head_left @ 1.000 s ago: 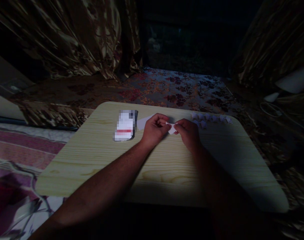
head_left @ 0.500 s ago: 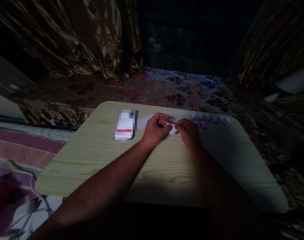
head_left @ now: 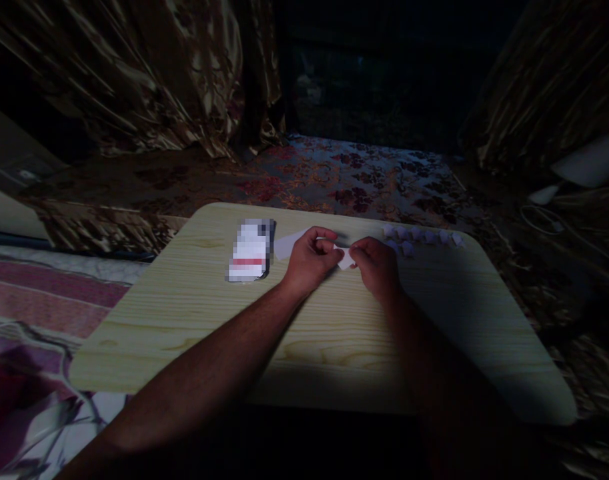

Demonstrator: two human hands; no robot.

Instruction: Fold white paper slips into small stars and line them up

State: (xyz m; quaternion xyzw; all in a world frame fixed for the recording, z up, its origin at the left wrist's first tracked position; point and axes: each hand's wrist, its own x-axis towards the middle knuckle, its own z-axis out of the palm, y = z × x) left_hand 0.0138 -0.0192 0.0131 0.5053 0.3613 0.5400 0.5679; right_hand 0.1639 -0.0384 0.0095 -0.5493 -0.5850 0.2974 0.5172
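Observation:
A small folded piece of white paper is pinched between my two hands above the table. My left hand grips its left side with thumb and fingers. On its right edge, my right hand has thumb and forefinger closed. Behind my left hand lies a pale strip of paper, partly covered by that hand. Beyond my right hand sit several small folded paper pieces, pale lilac and puffy, in a row with a shorter row in front; the hand hides part of that one.
The light wooden table has rounded corners. A pixelated white packet-like object with a red band lies on its left. Behind is a ledge with floral cloth, with curtains around it. A white lamp stands right; a cable runs at left.
Almost nothing differs. Both hands keep their pinch on the paper in the same place, with only a very slight shift of the fingers.

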